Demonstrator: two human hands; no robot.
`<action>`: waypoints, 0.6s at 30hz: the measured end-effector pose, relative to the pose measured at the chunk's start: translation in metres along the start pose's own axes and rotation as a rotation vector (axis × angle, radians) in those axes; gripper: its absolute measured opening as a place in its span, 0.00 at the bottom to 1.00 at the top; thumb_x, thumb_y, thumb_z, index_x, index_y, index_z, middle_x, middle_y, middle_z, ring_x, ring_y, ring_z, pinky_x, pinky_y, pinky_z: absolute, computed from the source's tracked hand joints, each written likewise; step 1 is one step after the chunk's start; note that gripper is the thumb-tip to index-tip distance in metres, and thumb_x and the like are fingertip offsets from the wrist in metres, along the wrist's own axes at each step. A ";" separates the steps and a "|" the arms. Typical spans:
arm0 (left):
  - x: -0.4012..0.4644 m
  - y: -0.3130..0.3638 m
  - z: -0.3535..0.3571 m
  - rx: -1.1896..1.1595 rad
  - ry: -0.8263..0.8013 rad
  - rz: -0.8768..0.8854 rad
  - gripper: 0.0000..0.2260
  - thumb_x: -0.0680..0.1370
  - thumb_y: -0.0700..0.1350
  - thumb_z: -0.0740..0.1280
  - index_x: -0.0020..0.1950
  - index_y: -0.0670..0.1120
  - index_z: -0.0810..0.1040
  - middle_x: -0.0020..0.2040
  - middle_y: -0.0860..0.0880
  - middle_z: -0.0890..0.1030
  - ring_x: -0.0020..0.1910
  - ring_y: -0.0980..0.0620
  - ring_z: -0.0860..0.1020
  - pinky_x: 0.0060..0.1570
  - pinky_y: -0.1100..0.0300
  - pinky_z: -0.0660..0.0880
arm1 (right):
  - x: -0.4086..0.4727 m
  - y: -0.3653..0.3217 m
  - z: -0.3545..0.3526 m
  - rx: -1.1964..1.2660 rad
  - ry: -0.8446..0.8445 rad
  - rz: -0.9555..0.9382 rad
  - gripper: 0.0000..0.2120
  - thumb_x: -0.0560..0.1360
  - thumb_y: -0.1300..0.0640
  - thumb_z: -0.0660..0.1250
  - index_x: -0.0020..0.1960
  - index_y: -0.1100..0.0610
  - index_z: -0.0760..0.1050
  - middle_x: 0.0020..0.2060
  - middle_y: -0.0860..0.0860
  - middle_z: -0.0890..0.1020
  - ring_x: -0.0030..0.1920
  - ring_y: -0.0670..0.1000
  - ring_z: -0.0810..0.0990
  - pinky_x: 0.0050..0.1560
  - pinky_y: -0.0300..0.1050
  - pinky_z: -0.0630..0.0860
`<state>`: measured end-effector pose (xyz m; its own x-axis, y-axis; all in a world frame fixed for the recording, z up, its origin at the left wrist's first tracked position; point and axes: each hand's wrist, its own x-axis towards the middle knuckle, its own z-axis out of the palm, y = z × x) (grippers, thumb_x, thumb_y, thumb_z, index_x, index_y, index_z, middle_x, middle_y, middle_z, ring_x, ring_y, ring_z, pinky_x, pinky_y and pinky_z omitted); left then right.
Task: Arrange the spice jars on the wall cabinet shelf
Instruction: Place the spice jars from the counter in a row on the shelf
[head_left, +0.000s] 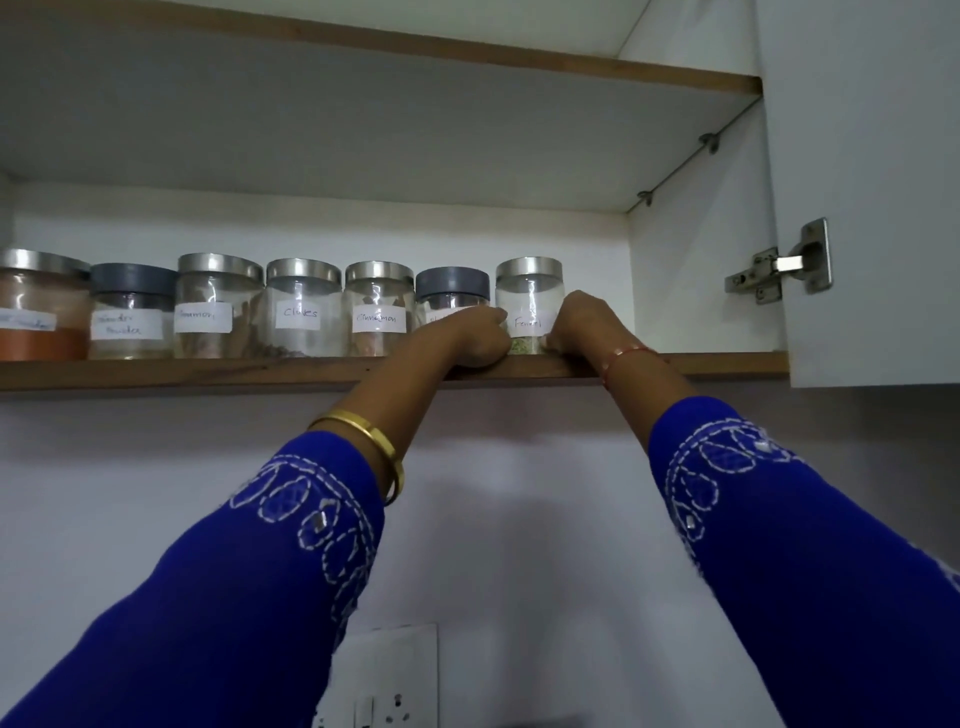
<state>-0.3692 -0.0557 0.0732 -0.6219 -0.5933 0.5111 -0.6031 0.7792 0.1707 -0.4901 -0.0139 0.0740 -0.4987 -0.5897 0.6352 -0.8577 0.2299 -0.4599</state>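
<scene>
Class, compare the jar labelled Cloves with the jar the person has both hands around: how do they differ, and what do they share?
The Cloves jar stands untouched mid-row; the Fennel jar ends the row on the right, with the left hand and right hand at its sides. Cloves shows dark contents at the bottom; Fennel shows greenish ones. Both are clear, upright, silver-lidded and white-labelled.

A: Dim, cool, even light; the underside of the upper shelf (363, 130) sits in grey shadow.

B: Jar lids (529, 267) catch soft glare. Wide-angle bowing at the edges, and the leftmost labels are blurred.
</scene>
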 end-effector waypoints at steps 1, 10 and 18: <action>-0.001 0.001 -0.001 0.006 -0.002 0.000 0.22 0.79 0.39 0.54 0.74 0.42 0.58 0.75 0.41 0.60 0.73 0.44 0.60 0.69 0.55 0.59 | 0.001 0.000 0.000 -0.003 -0.005 0.002 0.16 0.76 0.63 0.64 0.63 0.66 0.70 0.61 0.61 0.76 0.61 0.58 0.76 0.58 0.45 0.72; -0.002 -0.004 0.006 -0.103 0.137 -0.034 0.21 0.76 0.39 0.60 0.69 0.42 0.68 0.68 0.42 0.72 0.67 0.45 0.70 0.62 0.57 0.66 | -0.007 0.008 -0.007 0.217 0.021 -0.004 0.13 0.76 0.65 0.59 0.33 0.61 0.65 0.32 0.53 0.71 0.41 0.54 0.73 0.30 0.35 0.64; -0.081 0.001 0.045 -0.119 0.709 0.302 0.14 0.73 0.35 0.62 0.55 0.42 0.81 0.52 0.44 0.83 0.52 0.45 0.79 0.52 0.61 0.70 | -0.071 0.017 -0.014 0.600 0.203 -0.193 0.13 0.73 0.64 0.66 0.57 0.62 0.80 0.55 0.56 0.82 0.57 0.52 0.80 0.58 0.38 0.73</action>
<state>-0.3417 -0.0156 -0.0055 -0.2585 -0.1122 0.9595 -0.3762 0.9265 0.0070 -0.4712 0.0424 0.0294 -0.4068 -0.4057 0.8185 -0.7450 -0.3713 -0.5543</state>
